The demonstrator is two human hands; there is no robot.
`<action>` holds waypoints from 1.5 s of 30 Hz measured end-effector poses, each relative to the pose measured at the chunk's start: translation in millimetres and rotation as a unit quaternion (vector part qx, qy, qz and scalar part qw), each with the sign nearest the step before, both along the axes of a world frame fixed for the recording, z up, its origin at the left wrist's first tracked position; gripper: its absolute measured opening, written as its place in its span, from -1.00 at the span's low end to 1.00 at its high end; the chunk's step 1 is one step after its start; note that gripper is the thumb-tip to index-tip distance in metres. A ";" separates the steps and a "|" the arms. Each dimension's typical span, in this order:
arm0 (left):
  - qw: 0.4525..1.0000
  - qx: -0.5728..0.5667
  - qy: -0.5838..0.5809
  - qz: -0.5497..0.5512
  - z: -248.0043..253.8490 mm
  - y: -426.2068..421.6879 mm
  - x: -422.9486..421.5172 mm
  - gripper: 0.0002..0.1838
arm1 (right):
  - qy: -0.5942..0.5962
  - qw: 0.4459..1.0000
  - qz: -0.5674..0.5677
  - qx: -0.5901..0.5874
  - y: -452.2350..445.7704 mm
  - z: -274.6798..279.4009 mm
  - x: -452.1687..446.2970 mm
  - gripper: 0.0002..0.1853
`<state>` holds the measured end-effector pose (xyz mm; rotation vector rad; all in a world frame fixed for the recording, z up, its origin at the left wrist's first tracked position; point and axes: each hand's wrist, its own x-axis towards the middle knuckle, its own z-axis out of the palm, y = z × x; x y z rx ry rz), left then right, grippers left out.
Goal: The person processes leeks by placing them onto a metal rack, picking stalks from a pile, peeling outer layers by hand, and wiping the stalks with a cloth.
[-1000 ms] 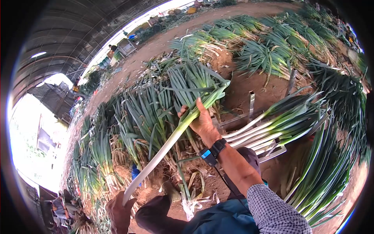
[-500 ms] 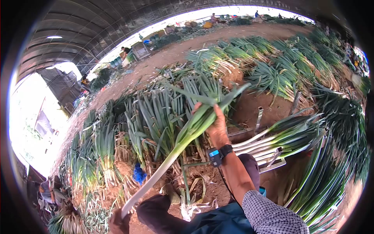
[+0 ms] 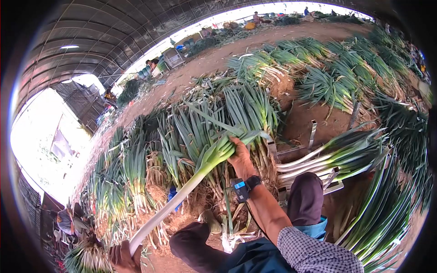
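A long leek stretches diagonally across the view, white end low on the left and green leaves up on the right. My right hand is closed around its leaves, with a strapped device on the wrist. At the white end, my left hand has its fingers wrapped round the stalk near the lower edge; shadow hides some detail. Behind the held leek, bundled leeks stand upright in a row. Right of my knee, trimmed leeks with white stalks lie across a metal frame.
Loose leeks are heaped at my right. Further bundles lie on the dirt floor behind. A blue scrap sits among the roots ahead. Another person is at the lower left; several more are far back.
My right hand has moved down and left with the leafy end of the leek. My left hand has shifted slightly left, still at the white end. The view has tilted a little.
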<state>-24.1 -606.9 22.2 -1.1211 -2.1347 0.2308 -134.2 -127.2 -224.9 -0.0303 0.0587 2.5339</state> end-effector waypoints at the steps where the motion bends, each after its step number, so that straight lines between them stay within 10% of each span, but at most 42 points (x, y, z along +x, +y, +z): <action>1: 1.000 -0.006 0.020 -0.003 2.8 2.6 3.1 -0.63 | -0.024 1.000 0.015 0.001 6.6 -11.9 -9.6 -0.79; 8: 0.999 -0.017 0.023 -0.023 6.6 -0.3 5.3 -0.64 | -0.167 0.985 0.015 0.041 34.6 -20.9 -15.9 -0.71; 14: 0.987 -0.102 0.071 0.101 -45.0 -53.9 -28.4 -0.61 | 0.044 0.999 0.003 -0.025 40.8 -2.2 -4.7 -0.21; 18: 0.993 0.037 -0.110 0.021 -55.3 -28.9 -34.1 -0.60 | 0.059 0.998 0.010 0.007 20.9 -17.4 -0.4 -0.29; 30: 0.974 0.116 -0.188 0.042 -101.0 -85.3 -21.6 -0.59 | 0.041 0.979 -0.061 0.190 -18.6 17.1 4.3 -0.31; 34: 0.885 0.317 -0.339 0.031 -161.1 -126.2 -75.3 -0.57 | 0.149 0.984 -0.018 0.098 35.6 53.0 -0.5 -0.19; 41: 0.777 0.284 -0.559 -0.048 -162.0 65.8 -102.4 -0.64 | -0.098 0.863 -0.314 0.384 194.8 189.4 227.0 -0.75; 45: 0.691 0.243 -0.661 -0.163 -162.5 217.3 -82.9 -0.71 | -0.204 0.830 -0.411 0.318 279.1 194.1 376.4 -0.82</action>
